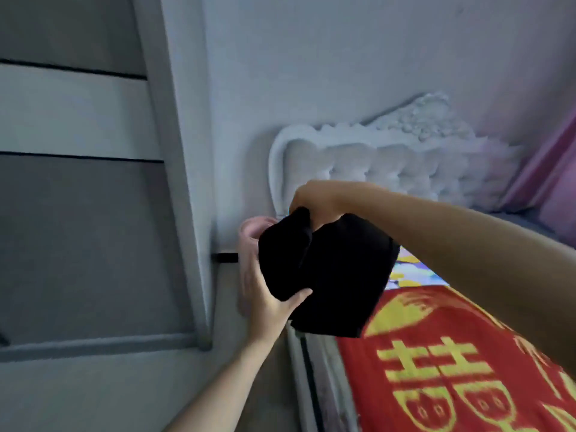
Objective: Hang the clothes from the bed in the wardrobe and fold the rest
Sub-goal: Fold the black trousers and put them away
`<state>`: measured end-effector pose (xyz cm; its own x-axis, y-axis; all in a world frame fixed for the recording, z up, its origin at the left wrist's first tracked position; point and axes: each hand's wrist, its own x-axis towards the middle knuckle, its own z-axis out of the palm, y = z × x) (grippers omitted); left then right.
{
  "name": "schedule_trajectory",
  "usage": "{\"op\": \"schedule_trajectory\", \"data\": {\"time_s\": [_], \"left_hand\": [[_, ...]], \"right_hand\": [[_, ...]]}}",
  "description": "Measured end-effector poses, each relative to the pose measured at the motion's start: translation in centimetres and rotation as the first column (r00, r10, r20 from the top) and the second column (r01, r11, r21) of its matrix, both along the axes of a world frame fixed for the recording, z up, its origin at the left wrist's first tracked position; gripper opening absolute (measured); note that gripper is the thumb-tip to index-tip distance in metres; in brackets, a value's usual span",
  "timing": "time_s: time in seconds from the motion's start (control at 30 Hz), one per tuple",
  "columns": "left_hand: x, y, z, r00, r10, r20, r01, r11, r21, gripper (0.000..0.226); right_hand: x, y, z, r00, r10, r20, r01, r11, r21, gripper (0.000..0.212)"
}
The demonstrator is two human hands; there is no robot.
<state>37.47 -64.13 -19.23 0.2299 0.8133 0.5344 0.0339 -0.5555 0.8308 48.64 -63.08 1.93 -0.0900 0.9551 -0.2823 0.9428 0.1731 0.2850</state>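
— Black garment [330,275]: bunched into a dark lump, held up in the air just past the near corner of the bed [300,369], between bed and wardrobe [78,229].

— Held how?

— Pinched at the top by the right hand [314,198], fingers curled down into the fold. Gripped from below by the left hand [268,302], thumb laid across the front of the cloth, fingers behind it and blurred.

— Touching anything else?

— Hard to tell. Hanging in front of a pink round container [249,227], partly hiding it.

— And further out?

— To the right, a red cover [467,353] with large yellow characters spread over the bed, then a strip of many-coloured sheet [411,272] beyond it. Behind, a white carved, tufted headboard [389,163] against a pale wall [311,57]. Far right, a pink curtain [554,182]. To the left, grey and white panels on the wardrobe front.
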Motion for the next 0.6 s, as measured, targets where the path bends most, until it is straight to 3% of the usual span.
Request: {"op": "schedule_trajectory", "data": {"time_s": [0.13, 0.23, 0.4, 0.6], "left_hand": [[-12.7, 6.3, 2.5, 0.957, 0.227, -0.181, -0.152, 0.922, 0.355, 0.096], [-19.7, 9.1, 3.2, 0.863, 0.443, -0.242, -0.309, 0.843, 0.440, 0.078], [-28.2, 11.8, 3.7, 0.687, 0.660, -0.305, -0.567, 0.749, 0.344, 0.073], [-41.7, 15.9, 4.9, 0.563, 0.824, -0.059, -0.785, 0.556, 0.273, 0.071]], "right_hand": [[-10.6, 7.6, 2.6, 0.976, 0.064, -0.207, -0.048, 0.996, 0.078, 0.020], [-18.4, 11.4, 3.9, 0.936, 0.170, -0.307, -0.141, 0.983, 0.115, 0.008], [-30.6, 16.5, 5.1, 0.841, 0.356, -0.407, -0.338, 0.934, 0.119, 0.020], [-40.1, 21.9, 4.5, 0.675, 0.442, -0.591, -0.504, 0.861, 0.070, 0.020]]}}
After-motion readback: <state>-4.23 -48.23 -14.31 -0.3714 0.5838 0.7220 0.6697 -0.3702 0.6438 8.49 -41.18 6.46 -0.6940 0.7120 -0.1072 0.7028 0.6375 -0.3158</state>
